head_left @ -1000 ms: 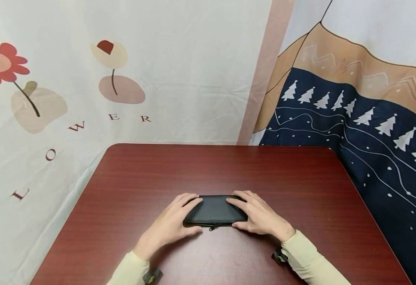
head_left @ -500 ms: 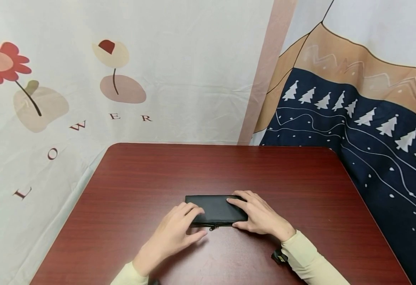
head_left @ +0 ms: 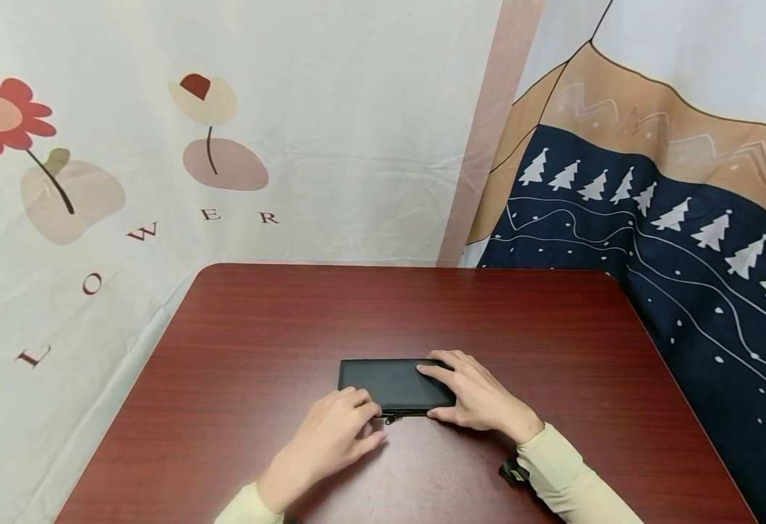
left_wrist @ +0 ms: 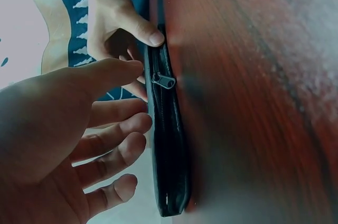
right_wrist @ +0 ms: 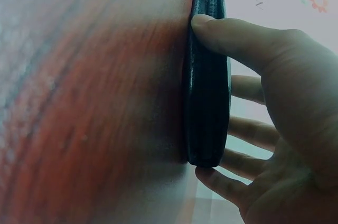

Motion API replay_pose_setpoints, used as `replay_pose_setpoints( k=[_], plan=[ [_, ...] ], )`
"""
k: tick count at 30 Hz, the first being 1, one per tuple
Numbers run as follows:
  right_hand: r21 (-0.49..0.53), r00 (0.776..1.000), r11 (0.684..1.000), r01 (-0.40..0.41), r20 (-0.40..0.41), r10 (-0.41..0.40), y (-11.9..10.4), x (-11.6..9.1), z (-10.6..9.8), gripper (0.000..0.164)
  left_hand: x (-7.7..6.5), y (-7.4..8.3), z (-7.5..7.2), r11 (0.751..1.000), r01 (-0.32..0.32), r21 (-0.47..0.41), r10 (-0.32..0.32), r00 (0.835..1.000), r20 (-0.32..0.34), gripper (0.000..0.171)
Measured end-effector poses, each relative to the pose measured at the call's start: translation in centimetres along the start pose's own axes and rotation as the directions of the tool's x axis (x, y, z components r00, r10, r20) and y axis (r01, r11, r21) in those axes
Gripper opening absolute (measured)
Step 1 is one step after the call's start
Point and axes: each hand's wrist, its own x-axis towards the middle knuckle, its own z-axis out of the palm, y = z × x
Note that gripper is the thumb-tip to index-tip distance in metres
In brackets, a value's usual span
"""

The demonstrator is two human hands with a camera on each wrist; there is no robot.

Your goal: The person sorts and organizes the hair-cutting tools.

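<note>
A flat black zip pouch (head_left: pixel 396 386) lies on the table, its zipper side facing the person. My right hand (head_left: pixel 478 397) holds its right end, the thumb (right_wrist: pixel 232 36) on the front side and the fingers spread over the top and round the end. My left hand (head_left: pixel 337 429) hovers at the front left edge with loosely bent fingers, covering the front left corner in the head view. Its thumb and fingertips are close to the zipper pull (left_wrist: pixel 163 81) in the left wrist view, with a gap between thumb and fingers. The zipper's teeth run closed along the side.
The dark red wooden table (head_left: pixel 278 313) has rounded far corners. Behind it hangs a pale curtain (head_left: pixel 357 131) with printed flowers and letters. A navy cloth (head_left: pixel 573 218) with white trees hangs at the right.
My left hand has let go of the pouch's left end and moved toward me and right, to the front edge near the zipper pull. The right hand and the pouch stay in place.
</note>
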Motion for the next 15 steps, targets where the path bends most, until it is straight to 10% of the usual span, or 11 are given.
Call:
replay_pose_setpoints(
  k=[15],
  plan=[
    [-0.004, 1.000, 1.000, -0.014, 0.017, 0.014, 0.1, -0.1, 0.0, 0.073, 1.4, 0.5, 1.3, 0.995, -0.019, 0.102, 0.012, 0.998, 0.069, 0.021]
  ],
)
